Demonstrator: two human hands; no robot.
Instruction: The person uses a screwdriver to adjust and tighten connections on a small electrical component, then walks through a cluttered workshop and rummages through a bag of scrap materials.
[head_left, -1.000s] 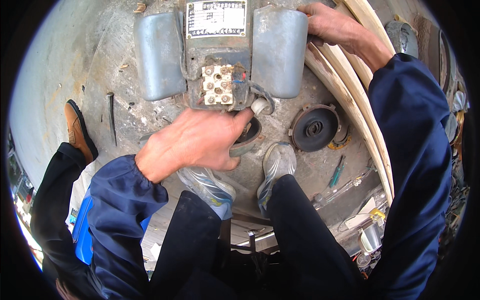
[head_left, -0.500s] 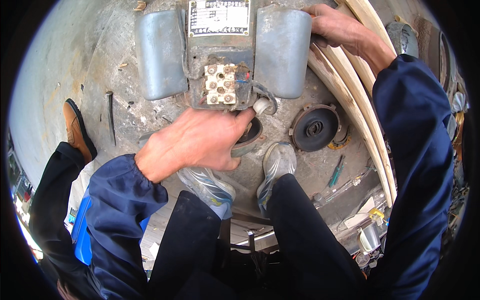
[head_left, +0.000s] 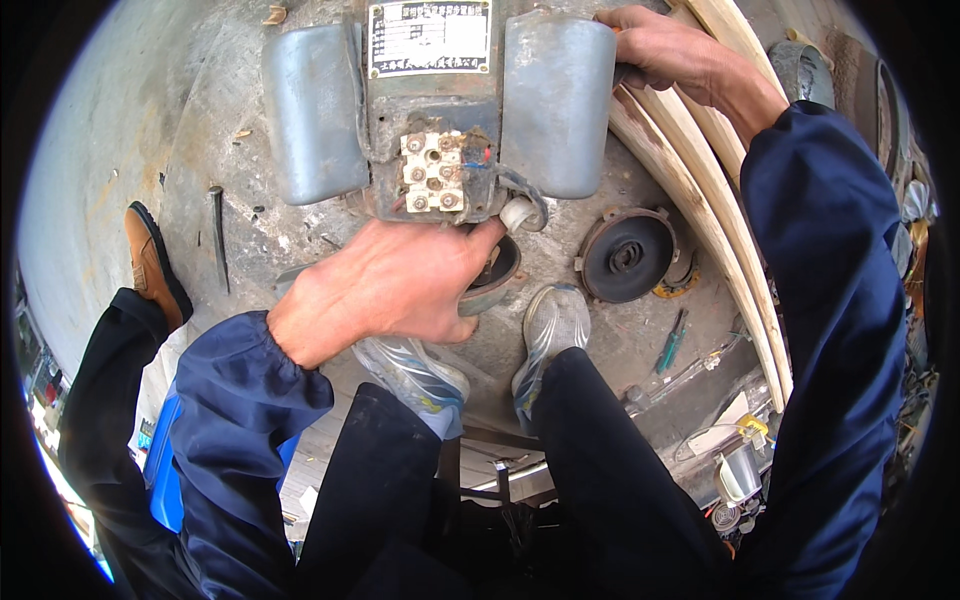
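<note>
An electric motor (head_left: 435, 112) lies on the floor in front of me, with grey rounded housings on its left (head_left: 317, 115) and right (head_left: 558, 105) sides. Its exposed pale terminal block (head_left: 433, 172) carries rusty screws. My left hand (head_left: 385, 285) grips the motor's near edge from below; its fingertips are partly hidden beside a pale cable fitting (head_left: 518, 213). At the far right, my right hand (head_left: 670, 55) is closed around the motor's side behind the right housing, most fingers hidden. A round metal part (head_left: 492, 296) shows partly behind my left hand.
A dark round end cover (head_left: 628, 256) rests right of my shoes. Long wooden poles (head_left: 690, 185) curve along the right. A green-handled screwdriver (head_left: 672, 342) and a dark metal rod (head_left: 219, 240) lie on the floor. Another person's brown shoe (head_left: 150, 255) stands at left, near a blue box (head_left: 165, 465).
The motor has shifted slightly to the left, both my hands staying on it. The terminal block sits a touch lower in view.
</note>
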